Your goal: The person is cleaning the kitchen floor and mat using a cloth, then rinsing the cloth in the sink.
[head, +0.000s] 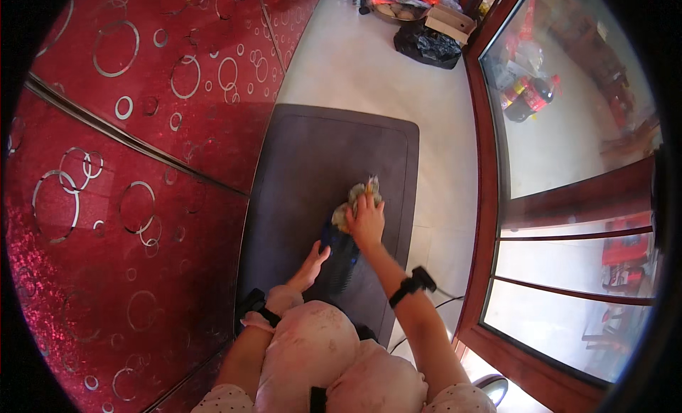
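Observation:
Low over a dark grey mat (314, 146), my right hand (366, 219) grips a crumpled, pale yellow-green bundle (341, 217). Its upper end shows a yellow bit and a whitish tip; what it is exactly I cannot tell. The bundle meets the upper end of a dark blue, partly ridged object (341, 255), whose outline blends into the mat. My left hand (309, 269) holds the left side of that object, with some fingers hidden. Both wrists carry black straps with small devices. My knees, in pale pink cloth, are just below.
Red cabinet panels (160, 109) with silver rings border the mat on the left. A red-brown framed glass door (474, 173) stands at right. Farther off are a black plastic bag (426, 44), a cardboard box (450, 23) and a bowl (397, 13). A black cable (447, 301) crosses the floor.

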The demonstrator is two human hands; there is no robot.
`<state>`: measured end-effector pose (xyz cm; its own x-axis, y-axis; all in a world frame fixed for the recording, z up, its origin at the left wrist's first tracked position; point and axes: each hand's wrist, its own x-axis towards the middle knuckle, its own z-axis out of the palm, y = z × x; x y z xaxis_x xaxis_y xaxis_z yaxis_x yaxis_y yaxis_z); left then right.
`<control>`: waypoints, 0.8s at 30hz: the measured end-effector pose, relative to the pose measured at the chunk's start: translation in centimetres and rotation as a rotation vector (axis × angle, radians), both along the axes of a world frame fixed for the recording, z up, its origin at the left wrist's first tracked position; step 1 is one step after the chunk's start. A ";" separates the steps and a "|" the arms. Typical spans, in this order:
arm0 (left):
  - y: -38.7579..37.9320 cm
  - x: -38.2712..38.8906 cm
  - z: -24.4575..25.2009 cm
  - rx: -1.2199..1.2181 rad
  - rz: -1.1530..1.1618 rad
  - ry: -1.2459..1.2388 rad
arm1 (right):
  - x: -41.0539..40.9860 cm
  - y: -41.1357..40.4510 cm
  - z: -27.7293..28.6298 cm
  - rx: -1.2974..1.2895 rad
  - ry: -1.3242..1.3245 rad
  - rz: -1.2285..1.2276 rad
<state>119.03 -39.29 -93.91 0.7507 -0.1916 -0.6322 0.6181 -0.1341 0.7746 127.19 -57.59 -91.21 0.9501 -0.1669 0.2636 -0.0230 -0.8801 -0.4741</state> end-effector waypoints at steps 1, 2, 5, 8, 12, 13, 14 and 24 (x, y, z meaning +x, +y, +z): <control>1.3 -0.5 -0.8 0.006 0.030 0.042 | -2.5 2.1 0.6 0.091 0.095 0.053; 1.2 -0.9 -1.1 -0.008 0.022 0.041 | -5.6 2.8 0.0 0.034 0.041 0.113; 0.5 -1.4 -1.1 -0.231 0.054 0.076 | -13.9 5.0 -1.6 0.031 0.132 0.256; 1.5 -0.7 -2.7 -0.202 0.025 0.023 | -8.7 6.0 -0.2 -0.019 0.136 0.274; 1.4 -0.5 -3.5 -0.169 -0.002 -0.044 | 1.5 1.9 0.0 -0.058 0.010 0.085; -2.2 0.4 -1.8 -0.171 0.000 0.008 | 2.9 -1.7 -1.1 -0.062 -0.011 -0.003; -2.5 0.4 -0.6 -0.126 0.041 0.055 | 2.3 -1.4 -1.1 -0.062 -0.003 0.000; 1.2 0.0 -1.7 -0.345 0.048 -0.007 | -2.0 3.7 -0.7 -0.028 -0.030 0.307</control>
